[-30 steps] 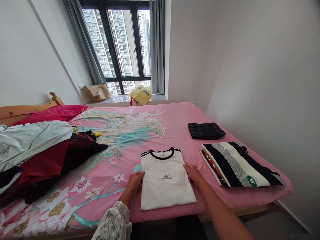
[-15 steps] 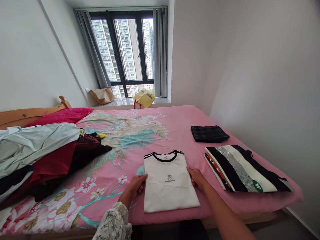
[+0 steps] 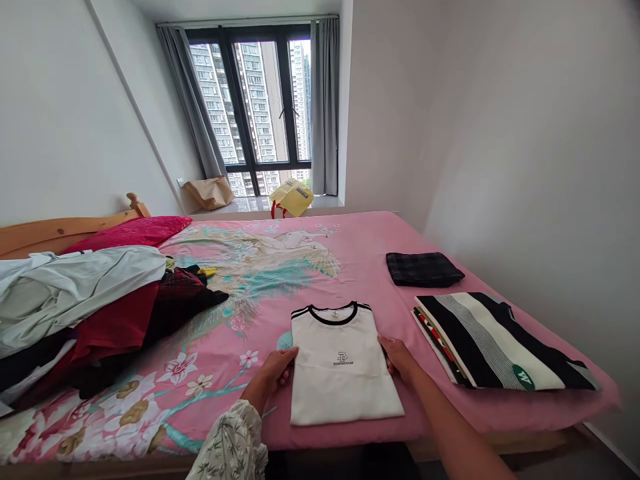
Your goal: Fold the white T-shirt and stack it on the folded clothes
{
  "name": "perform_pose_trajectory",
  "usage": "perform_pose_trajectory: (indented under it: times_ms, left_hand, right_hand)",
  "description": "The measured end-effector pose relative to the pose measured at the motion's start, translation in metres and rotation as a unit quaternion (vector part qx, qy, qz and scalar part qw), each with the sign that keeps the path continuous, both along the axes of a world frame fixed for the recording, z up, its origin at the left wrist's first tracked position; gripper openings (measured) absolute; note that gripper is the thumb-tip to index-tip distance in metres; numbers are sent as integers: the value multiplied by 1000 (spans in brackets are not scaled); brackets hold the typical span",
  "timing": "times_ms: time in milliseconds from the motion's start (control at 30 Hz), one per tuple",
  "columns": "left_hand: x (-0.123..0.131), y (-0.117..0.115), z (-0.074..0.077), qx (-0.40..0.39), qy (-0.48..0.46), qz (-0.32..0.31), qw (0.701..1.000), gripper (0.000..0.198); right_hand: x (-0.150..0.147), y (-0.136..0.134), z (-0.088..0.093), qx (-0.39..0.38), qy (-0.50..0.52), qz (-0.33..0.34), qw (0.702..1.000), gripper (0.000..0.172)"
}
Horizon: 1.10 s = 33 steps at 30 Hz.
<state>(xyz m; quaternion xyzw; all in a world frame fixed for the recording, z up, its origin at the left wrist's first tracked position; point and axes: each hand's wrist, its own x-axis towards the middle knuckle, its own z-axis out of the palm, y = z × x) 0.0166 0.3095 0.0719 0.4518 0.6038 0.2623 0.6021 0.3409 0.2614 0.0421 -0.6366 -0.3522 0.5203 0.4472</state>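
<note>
A white T-shirt with a black collar and a small chest print lies folded into a neat rectangle near the bed's front edge. My left hand grips its left side, thumb on top and fingers curled at the edge. On the opposite side my right hand pinches the right edge in the same way. To the right is a stack of folded clothes, topped by a black, grey and cream striped shirt with a green round patch. Behind that stack sits a folded dark checked garment.
Loose clothes in white, red and black are heaped on the left. A magenta pillow leans by the wooden headboard. On the window sill are a brown paper bag and a yellow bag. A pink flowered sheet covers the bed.
The whole view has shifted slightly, so things appear a little farther right. Both hands keep their hold on the T-shirt's sides, and it lies as before.
</note>
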Motion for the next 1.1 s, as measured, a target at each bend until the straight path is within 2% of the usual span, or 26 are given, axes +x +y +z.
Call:
perform_pose_trajectory:
  times_ms: [200, 400, 633, 767, 867, 1000, 1100]
  left_hand:
    - [1, -1, -2, 11, 14, 11, 1000, 53]
    - [7, -10, -9, 44, 21, 44, 998, 47]
    - [-4, -8, -12, 49, 7, 15, 999, 51]
    - [-8, -11, -13, 50, -1, 4, 999, 50]
    - [-2, -15, -14, 64, 5, 20, 998, 45]
    - [6, -22, -12, 88, 10, 54, 995, 41]
    - [1, -28, -6, 82, -7, 39, 996, 44]
  right_hand:
    - [1, 0, -3, 7, -2, 7, 1000, 34]
    - [-2, 3, -12, 20, -26, -35, 999, 29]
    - [0, -3, -9, 16, -28, -23, 999, 35]
    - [2, -6, -12, 9, -29, -12, 999, 32]
    - [1, -6, -16, 13, -38, -8, 999, 29]
    - [-2, -8, -16, 28, -51, -18, 998, 30]
    - [-1, -13, -13, 32, -48, -7, 998, 34]
